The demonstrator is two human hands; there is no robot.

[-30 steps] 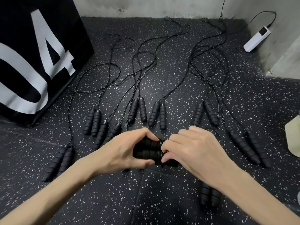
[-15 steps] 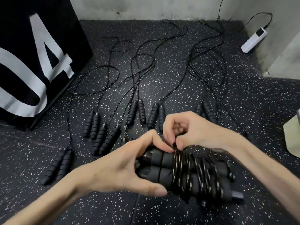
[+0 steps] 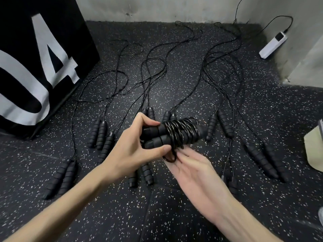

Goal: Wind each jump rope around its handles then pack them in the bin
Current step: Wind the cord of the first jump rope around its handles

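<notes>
left hand [image 3: 129, 152]: grips wound jump rope [image 3: 174, 133] handles | right hand [image 3: 197, 170]: blurred, fingers on cord loop; grip unclear

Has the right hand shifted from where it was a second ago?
Yes. The right hand has dropped from above the wound jump rope to below it, nearer the camera, farther from the handle pairs on the floor.

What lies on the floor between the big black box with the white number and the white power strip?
In the head view, unwound jump ropes lie across the speckled floor between the black box and the power strip.
</notes>
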